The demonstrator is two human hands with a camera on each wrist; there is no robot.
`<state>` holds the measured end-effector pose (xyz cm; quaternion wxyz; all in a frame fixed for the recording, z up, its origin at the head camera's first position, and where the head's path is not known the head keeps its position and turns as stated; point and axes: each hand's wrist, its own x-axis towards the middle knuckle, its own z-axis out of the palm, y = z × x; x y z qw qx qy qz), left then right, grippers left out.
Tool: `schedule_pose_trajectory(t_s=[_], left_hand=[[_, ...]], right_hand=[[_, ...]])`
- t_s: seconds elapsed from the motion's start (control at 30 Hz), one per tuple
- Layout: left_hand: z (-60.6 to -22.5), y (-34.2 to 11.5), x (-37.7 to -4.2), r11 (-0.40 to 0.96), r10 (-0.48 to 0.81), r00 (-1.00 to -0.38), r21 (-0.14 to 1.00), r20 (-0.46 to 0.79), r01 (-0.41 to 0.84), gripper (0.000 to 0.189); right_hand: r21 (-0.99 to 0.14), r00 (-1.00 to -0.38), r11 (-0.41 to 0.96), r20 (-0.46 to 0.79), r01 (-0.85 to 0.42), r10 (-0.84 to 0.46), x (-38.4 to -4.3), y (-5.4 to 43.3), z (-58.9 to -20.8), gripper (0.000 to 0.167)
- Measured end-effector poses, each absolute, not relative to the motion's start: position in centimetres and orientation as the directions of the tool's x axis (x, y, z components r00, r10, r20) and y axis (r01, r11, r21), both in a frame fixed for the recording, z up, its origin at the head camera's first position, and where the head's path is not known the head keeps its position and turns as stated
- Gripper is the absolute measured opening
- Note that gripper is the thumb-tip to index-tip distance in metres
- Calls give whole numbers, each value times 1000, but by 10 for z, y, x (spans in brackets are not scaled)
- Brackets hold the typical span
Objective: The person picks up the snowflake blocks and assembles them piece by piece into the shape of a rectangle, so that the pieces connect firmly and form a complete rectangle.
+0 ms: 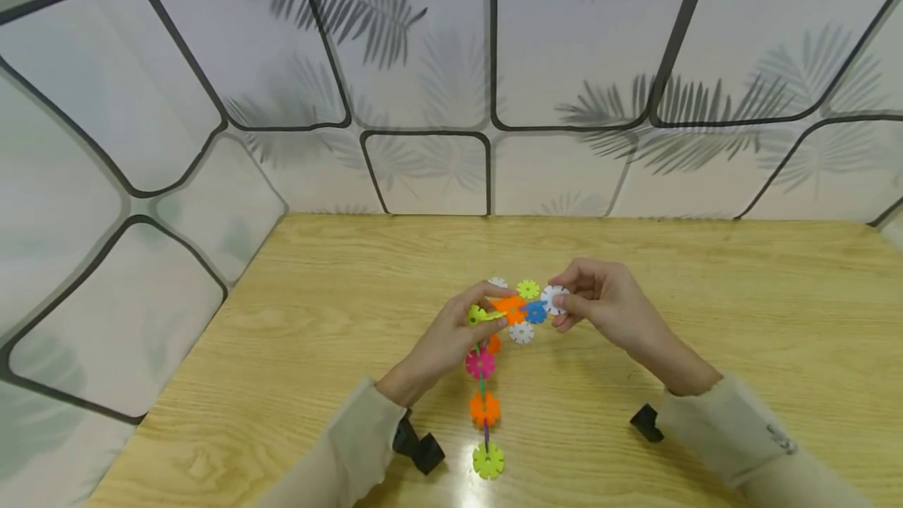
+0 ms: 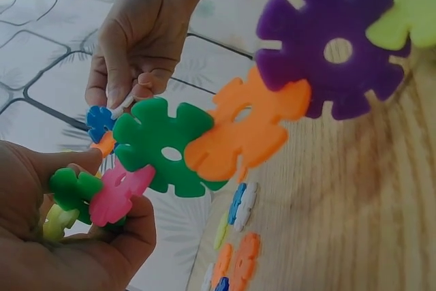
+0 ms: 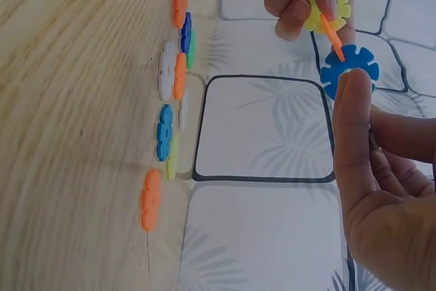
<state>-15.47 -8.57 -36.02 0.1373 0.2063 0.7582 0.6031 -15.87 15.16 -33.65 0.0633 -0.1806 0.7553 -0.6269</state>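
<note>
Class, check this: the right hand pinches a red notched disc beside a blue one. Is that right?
The colour is wrong: the head view shows the right hand pinching a white notched disc, not red, beside a blue one.

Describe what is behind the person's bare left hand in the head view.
Beyond the left hand, part of a round white notched plastic disc shows on the light-brown wooden table. The hand hides the disc's nearer edge; anything else it covers cannot be seen.

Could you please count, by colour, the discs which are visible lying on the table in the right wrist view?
Orange discs: 3
Blue discs, light or dark: 2
White discs: 2
Green disc: 1
Yellow disc: 1
Total visible: 9
</note>
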Motion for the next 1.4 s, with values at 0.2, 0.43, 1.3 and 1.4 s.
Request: schedule_pose_trajectory(t_s=[0.2, 0.43, 1.3, 1.4], left_hand=[[-361, -85, -154, 183, 471, -881, 973, 41, 143, 32], [-360, -85, -153, 173, 469, -883, 976, 36, 131, 33], [-356, -89, -156, 215, 470, -881, 975, -58, 51, 32], [-356, -89, -156, 223, 475, -878, 973, -57, 57, 33]], right_hand=[[-969, -929, 146, 141, -200, -341, -157, 150, -337, 10], [-967, -918, 138, 151, -214, -366, -156, 149, -339, 8], [-973, -867, 88, 147, -213, -476, -162, 161, -338, 17], [-973, -868, 91, 144, -211, -475, -163, 162, -337, 17]])
